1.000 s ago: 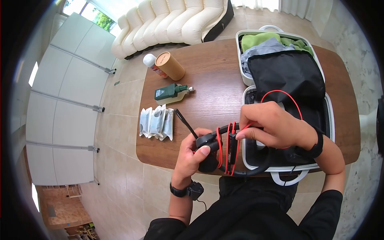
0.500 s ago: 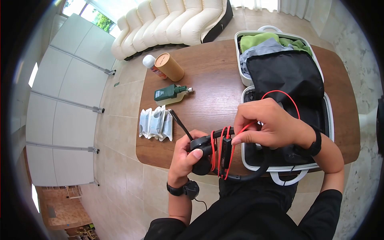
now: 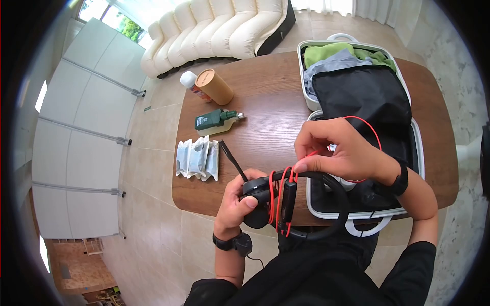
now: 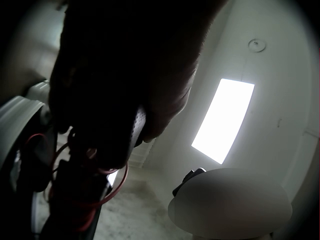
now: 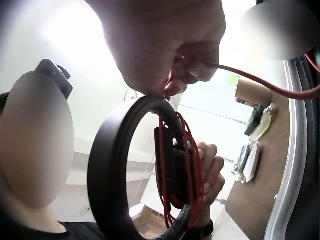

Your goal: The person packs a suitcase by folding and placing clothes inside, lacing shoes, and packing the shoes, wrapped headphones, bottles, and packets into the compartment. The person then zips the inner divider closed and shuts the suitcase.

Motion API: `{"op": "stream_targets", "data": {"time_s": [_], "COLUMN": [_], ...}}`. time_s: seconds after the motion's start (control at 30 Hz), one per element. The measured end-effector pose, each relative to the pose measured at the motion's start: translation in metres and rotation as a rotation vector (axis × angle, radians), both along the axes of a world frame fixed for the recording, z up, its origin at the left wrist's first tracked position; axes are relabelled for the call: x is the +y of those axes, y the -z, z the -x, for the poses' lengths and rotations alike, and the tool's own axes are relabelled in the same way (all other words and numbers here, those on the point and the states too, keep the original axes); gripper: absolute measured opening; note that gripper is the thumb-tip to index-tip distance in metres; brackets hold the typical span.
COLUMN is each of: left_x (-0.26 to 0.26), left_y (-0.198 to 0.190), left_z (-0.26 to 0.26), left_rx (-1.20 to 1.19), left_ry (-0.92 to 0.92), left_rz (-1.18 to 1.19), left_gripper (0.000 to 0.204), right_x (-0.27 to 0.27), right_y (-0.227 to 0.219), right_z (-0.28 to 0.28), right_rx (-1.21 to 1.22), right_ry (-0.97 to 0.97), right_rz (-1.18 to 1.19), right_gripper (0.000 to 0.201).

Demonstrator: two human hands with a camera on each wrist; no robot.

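Note:
A black headset [image 3: 326, 229] with a thin boom mic is held over the table's near edge. My left hand [image 3: 236, 204] grips it by an ear cup. Several turns of red cable [image 3: 278, 199] wrap the headset and a slim black inline box [image 3: 289, 199]. At the top of the band my right hand [image 3: 339, 150] pinches the red cable, whose free length loops over the suitcase. In the right wrist view, the headband [image 5: 107, 170] hangs just below the right hand [image 5: 165, 45]. The left wrist view is mostly dark, with the left hand [image 4: 170, 95] around an ear cup.
An open suitcase [image 3: 421, 153] with clothes [image 3: 332, 64] and a black flap [image 3: 362, 94] lies on the table's right side. At left stand a cardboard tube [image 3: 218, 87] and a white-capped can [image 3: 189, 79], with a green-labelled bottle [image 3: 212, 120] and soft packs [image 3: 198, 158] nearer.
Both hands and the headset have shifted slightly left overall. The right hand has moved up a little with the cable pinched, and the headband has swung into clearer view beneath it.

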State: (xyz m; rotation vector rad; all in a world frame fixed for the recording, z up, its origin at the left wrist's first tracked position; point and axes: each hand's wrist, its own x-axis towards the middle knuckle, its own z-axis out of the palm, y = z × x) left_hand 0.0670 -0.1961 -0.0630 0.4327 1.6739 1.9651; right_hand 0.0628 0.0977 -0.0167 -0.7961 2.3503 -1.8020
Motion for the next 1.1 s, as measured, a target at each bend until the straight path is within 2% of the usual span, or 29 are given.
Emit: {"op": "stream_targets", "data": {"time_s": [0.07, 0.27, 0.47, 0.5, 0.57, 0.63, 0.7, 0.8, 0.9, 1.03, 1.1], "left_x": [-0.001, 0.003, -0.001, -0.002, 0.002, 0.009, 0.008, 0.010, 0.012, 0.012, 0.007], "left_y": [0.003, 0.001, -0.008, -0.008, -0.005, -0.006, -0.004, -0.005, -0.003, 0.001, 0.008], "left_z": [0.000, -0.001, 0.002, 0.002, 0.002, 0.000, 0.001, 0.001, -0.001, 0.002, 0.007], "left_rx": [0.005, 0.047, 0.050, 0.058, 0.065, 0.108, 0.123, 0.148, 0.145, 0.072, 0.090], "left_ry": [-0.011, -0.066, -0.123, -0.114, -0.116, -0.208, -0.200, -0.237, -0.335, -0.506, -0.530], "left_rz": [-0.007, -0.020, -0.020, 0.006, -0.004, -0.044, -0.053, -0.063, -0.069, -0.148, -0.215], "left_gripper": [0.075, 0.079, 0.080, 0.081, 0.082, 0.082, 0.082, 0.082, 0.081, 0.076, 0.068], "right_x": [-0.002, -0.009, -0.009, -0.010, -0.009, -0.011, -0.012, -0.016, -0.021, -0.029, -0.030], "right_y": [0.004, 0.023, 0.022, 0.020, 0.011, 0.010, 0.007, 0.000, -0.001, 0.017, 0.034], "right_z": [-0.001, 0.001, -0.001, -0.002, -0.007, -0.008, -0.010, -0.012, -0.017, -0.020, -0.022], "right_rx": [-0.182, -0.307, -0.383, -0.382, -0.274, -0.249, -0.192, -0.219, -0.271, -0.259, -0.082], "right_ry": [-0.010, -0.078, -0.089, -0.091, -0.093, -0.077, -0.069, -0.030, 0.011, 0.038, -0.001], "right_rz": [0.104, 0.298, 0.212, 0.211, 0.064, 0.071, 0.024, -0.076, -0.031, -0.015, -0.068], "right_gripper": [0.019, 0.018, 0.022, 0.022, 0.020, 0.018, 0.015, 0.015, 0.018, 0.023, 0.024]}}
